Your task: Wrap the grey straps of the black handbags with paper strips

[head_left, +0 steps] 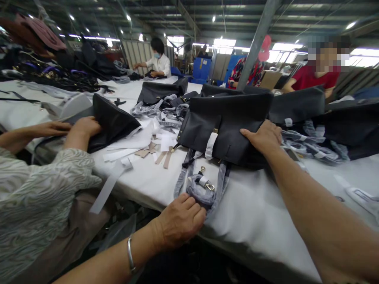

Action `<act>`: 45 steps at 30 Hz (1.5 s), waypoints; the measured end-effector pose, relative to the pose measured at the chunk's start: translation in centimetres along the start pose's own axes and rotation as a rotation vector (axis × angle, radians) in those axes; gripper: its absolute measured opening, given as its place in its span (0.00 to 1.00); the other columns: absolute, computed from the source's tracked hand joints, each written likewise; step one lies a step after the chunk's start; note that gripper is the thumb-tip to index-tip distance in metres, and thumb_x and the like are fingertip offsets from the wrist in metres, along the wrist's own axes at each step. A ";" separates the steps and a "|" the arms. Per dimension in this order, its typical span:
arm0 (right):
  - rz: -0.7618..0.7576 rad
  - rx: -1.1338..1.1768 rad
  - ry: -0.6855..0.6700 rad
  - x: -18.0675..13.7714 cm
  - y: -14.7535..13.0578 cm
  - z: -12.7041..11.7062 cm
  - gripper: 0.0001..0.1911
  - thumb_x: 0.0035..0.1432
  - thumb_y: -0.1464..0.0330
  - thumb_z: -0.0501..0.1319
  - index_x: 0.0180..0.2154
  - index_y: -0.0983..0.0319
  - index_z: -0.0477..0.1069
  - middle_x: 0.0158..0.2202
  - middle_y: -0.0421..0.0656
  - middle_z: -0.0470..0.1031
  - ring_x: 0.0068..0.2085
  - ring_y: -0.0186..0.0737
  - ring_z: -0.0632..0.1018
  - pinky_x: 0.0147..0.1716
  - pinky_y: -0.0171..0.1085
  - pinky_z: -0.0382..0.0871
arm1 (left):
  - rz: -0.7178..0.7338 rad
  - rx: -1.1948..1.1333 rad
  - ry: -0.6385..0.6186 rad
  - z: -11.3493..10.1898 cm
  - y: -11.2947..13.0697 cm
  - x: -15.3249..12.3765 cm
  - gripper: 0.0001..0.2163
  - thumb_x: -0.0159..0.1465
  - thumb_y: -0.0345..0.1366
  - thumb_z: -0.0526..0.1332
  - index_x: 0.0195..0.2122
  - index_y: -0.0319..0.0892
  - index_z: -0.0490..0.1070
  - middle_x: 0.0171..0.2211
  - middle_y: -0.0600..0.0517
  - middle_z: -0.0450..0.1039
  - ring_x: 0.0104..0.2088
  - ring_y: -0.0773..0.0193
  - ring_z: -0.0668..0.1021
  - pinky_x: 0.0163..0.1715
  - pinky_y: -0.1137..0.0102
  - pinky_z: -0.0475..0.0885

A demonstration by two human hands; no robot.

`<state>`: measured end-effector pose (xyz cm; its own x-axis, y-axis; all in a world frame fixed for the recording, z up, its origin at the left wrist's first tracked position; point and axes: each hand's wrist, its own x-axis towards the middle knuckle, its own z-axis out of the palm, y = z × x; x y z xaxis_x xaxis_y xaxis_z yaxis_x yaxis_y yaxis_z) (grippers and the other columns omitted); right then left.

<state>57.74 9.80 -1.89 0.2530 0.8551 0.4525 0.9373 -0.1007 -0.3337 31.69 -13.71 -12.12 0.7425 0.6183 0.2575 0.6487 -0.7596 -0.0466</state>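
A black handbag (204, 122) lies on the white-covered table in front of me, its wrapped handles (220, 183) pointing my way. White wrapping covers the small buckled strap (211, 146) on its front. My left hand (182, 219) is closed at the table edge around the lower end of the plastic-wrapped handles. Between the handles sits a coiled, wrapped shoulder strap (197, 187) with gold clasps. At the bag's right side, my right hand (265, 136) grips it, thumb on the front panel and the other fingers partly hidden at the far side.
Paper strips and brown scraps (161, 152) lie left of the bag. A co-worker's hands (85, 128) handle another black bag (111, 122) at left. More black bags (299, 104) with wrapped straps stand behind and to the right. Other people work across the table.
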 end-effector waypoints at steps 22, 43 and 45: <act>-0.029 -0.002 0.274 8.5 2.6 8.5 0.19 0.59 0.64 0.55 0.44 0.73 0.66 0.47 0.61 0.69 0.54 0.57 0.66 0.55 0.52 0.51 | -0.038 0.034 -0.109 1.0 -2.2 8.7 0.03 0.66 0.29 0.50 0.40 0.39 0.59 0.30 0.51 0.70 0.27 0.60 0.73 0.27 0.64 0.65; -1.235 0.388 -0.420 -17.0 1.0 -2.1 0.21 0.61 0.60 0.60 0.54 0.59 0.66 0.47 0.48 0.77 0.47 0.45 0.76 0.55 0.49 0.62 | 0.057 0.033 0.186 1.2 -1.4 5.2 0.06 0.66 0.34 0.53 0.34 0.39 0.66 0.32 0.48 0.73 0.31 0.60 0.75 0.32 0.62 0.62; -1.249 0.324 -0.475 -17.8 2.0 -1.8 0.22 0.61 0.59 0.60 0.54 0.60 0.66 0.45 0.47 0.77 0.46 0.44 0.76 0.58 0.52 0.57 | 0.107 0.009 0.222 1.4 -1.4 4.9 0.11 0.68 0.39 0.52 0.32 0.39 0.67 0.29 0.49 0.73 0.28 0.62 0.74 0.30 0.63 0.61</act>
<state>55.57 -6.51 -9.12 -0.8760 0.3855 0.2899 0.3651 0.9227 -0.1238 34.65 -9.36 -12.11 0.7527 0.4742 0.4567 0.5706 -0.8159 -0.0931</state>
